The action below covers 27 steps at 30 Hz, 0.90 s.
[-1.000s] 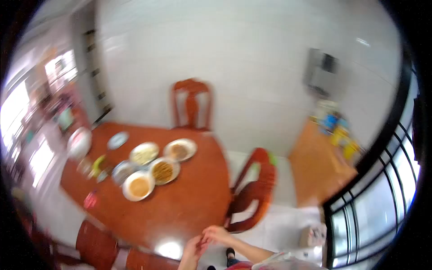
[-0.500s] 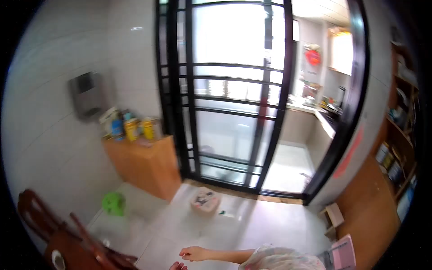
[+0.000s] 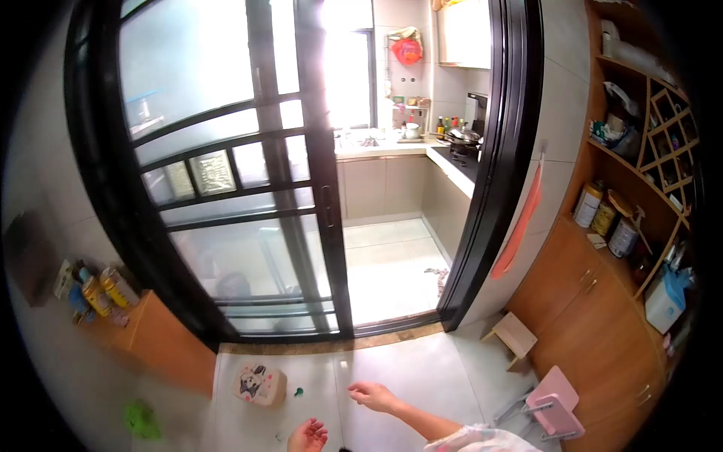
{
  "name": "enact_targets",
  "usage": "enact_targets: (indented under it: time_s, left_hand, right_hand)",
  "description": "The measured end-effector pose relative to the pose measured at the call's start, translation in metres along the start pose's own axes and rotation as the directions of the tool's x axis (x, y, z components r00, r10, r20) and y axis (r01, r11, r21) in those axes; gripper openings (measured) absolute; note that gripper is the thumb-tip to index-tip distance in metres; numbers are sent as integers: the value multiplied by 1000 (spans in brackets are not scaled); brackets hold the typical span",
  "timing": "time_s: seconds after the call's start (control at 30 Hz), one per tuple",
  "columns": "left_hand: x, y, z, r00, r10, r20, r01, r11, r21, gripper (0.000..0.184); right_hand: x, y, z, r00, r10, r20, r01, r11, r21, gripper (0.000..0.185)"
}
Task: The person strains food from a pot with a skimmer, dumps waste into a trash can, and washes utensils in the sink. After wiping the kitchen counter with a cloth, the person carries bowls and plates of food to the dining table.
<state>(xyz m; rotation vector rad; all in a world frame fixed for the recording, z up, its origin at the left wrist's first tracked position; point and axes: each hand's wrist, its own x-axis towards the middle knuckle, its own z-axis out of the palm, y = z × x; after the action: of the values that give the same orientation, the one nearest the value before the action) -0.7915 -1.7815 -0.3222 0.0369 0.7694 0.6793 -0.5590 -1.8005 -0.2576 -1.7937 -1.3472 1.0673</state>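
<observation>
My left hand (image 3: 309, 436) shows at the bottom edge, palm partly up, fingers loosely bent and apart, with nothing in it. To its right my right hand (image 3: 371, 395) reaches in from a pale patterned sleeve (image 3: 482, 439). Its fingers are loosely extended and nothing shows in them. Both hands hang above the tiled floor (image 3: 422, 369), touching nothing. Nearest to them lie a small dark green thing (image 3: 299, 392), too small to name, and a low cream stool or box (image 3: 258, 385) with a cartoon print on top.
A black-framed sliding glass door (image 3: 326, 207) stands partly open onto a kitchen with a counter (image 3: 384, 151). At right are a wooden cabinet (image 3: 561, 294), a small wooden stool (image 3: 514, 335) and a pink folding chair (image 3: 555, 399). Cans stand on an orange-brown cabinet (image 3: 169, 343) at left, near a green stool (image 3: 141, 419).
My view has swung right toward the doorway, so the door and stools now sit further left. Both hands have come into fuller view, and the brown chair has left the picture.
</observation>
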Motion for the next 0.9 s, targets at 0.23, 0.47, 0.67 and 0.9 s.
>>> enact_targets:
  time_s: [0.23,0.47,0.67,0.9]
  left_hand:
    - [137,38,70,991,-103,84,100,994,33,16]
    - [243,27,230,961,-269,72,206,862,463,15]
    - [359,3,319,932,-359,55,283,811,512,20]
    - [475,20,458,976,-220,-8,196,851,488,19]
  right_hand:
    - [35,53,-94,958,271,-95,-253,953,166,30]
    - [51,72,-205,808,458,-371,-299,861,411,26]
    - [122,150,-291,769,496,-404,-266,822,503,25]
    - [263,144,-448,802,351,-483,-164,907,387,23]
